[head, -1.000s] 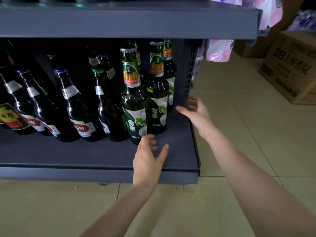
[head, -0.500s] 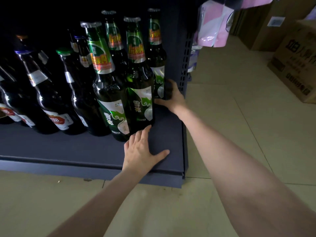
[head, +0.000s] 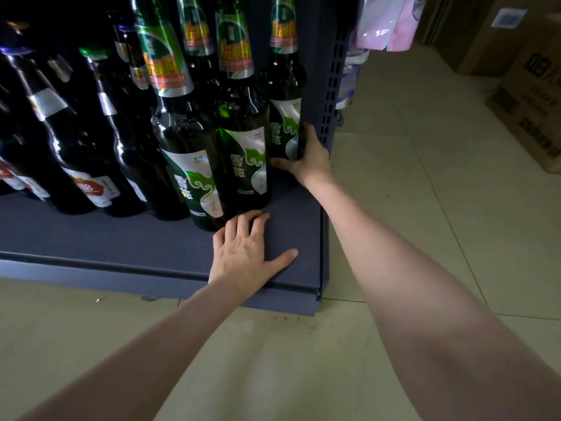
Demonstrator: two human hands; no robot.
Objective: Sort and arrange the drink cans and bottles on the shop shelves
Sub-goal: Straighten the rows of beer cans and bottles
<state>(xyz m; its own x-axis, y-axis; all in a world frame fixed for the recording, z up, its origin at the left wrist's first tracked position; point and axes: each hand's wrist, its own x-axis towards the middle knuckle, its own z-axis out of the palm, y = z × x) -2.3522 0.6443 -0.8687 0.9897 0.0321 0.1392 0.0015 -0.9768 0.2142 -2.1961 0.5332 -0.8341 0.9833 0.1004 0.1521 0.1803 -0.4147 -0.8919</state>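
Shelf: a dark grey bottom shelf is sitting just above the tiled floor, carrying upright glass bottles.
Green bottles: three green-labelled beer bottles are standing at the right end of the shelf, with at least one more behind them in shadow. The front green bottle is standing nearest the shelf edge; the middle green bottle is touching it on the right; the rear green bottle is standing further back, just beside the perforated upright.
Dark bottles: a group of dark bottles with white and red labels is filling the left part of the shelf, close beside the green ones.
Right hand: the right hand is gripping the lower body of the rear green bottle, thumb lying under the label toward the left, fingers curling round the right side between glass and upright.
Left hand: the left hand is lying palm down on the shelf, holding nothing, thumb spread to the right, fingertips bent and reaching the base of the front green bottle; actual contact cannot be told.
Surroundings: pink packets are hanging beyond the upright, and cardboard boxes are standing on the floor at the right.
Lighting: the shelf interior is showing dark, so bottles at the back are hard to make out.
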